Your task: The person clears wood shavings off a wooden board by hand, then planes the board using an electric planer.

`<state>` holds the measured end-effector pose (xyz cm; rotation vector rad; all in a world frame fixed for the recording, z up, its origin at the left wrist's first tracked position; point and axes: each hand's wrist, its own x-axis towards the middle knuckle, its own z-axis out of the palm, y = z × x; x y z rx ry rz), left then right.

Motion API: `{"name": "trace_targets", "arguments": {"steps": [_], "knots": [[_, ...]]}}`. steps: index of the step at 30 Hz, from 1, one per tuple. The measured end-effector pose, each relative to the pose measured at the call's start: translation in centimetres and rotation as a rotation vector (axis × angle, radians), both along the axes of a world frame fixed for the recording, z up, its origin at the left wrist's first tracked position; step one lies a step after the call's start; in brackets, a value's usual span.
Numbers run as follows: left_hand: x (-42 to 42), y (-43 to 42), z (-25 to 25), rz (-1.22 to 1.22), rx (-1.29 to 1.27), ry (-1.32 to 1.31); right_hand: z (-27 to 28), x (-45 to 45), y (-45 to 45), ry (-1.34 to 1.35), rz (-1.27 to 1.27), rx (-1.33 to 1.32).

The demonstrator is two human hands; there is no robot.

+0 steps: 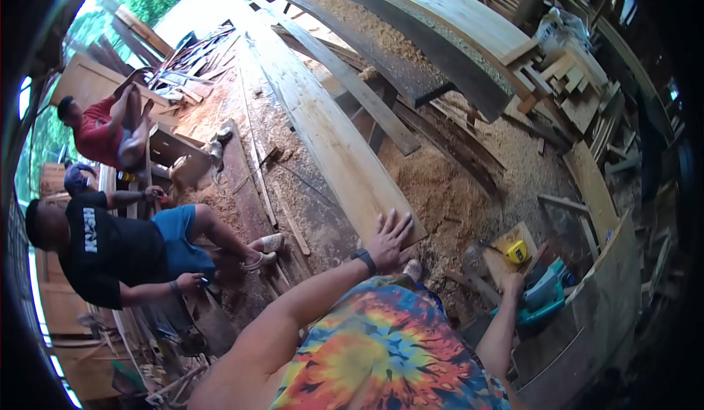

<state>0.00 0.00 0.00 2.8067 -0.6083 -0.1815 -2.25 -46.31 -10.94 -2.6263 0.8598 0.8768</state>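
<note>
A long pale wooden plank runs away from me, its near end just ahead of my body. My left hand lies flat on that end with its fingers spread, a dark band around the wrist. Lower right, my right hand is beside a teal power tool. A thin brown strip of wood shows just beyond that hand; whether the fingers hold it or the tool is unclear. A yellow tape measure rests on a small board above the right hand.
Dark, wide boards extend beside the plank. Sawdust covers the ground. Scrap wood is piled at right. A person in a black shirt and another in red are at left. A plywood sheet stands lower right.
</note>
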Motion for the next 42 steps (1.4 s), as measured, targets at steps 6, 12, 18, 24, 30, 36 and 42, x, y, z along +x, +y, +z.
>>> {"name": "trace_targets", "arguments": {"steps": [6, 12, 18, 24, 30, 36, 42], "knots": [[-3.4, 0.6, 0.7, -0.115, -0.078, 0.104, -1.8, 3.1, -0.9, -0.052, -0.085, -0.038], [-3.4, 2.0, -3.6, -0.047, -0.003, -0.032, -0.3, 7.5, 3.3, -0.180, 0.053, 0.030], [-3.0, 0.0, -9.4, -0.139, -0.048, -0.406, 6.0, 9.1, 10.2, -0.228, 0.194, 0.103], [-1.8, -0.4, -11.0, -0.117, -0.011, -0.659, 8.6, 8.9, 12.9, -0.216, 0.260, 0.146], [-2.3, -0.2, -3.9, -0.124, -0.096, 0.191, 10.1, 8.0, 13.3, -0.196, 0.285, 0.179], [-2.5, 0.0, -3.2, -0.143, -0.085, 0.203, 12.0, 6.5, 12.7, -0.174, 0.278, 0.211], [-2.5, 0.1, -3.0, -0.135, -0.068, 0.213, 14.5, 4.6, 12.2, -0.150, 0.264, 0.272]]}}
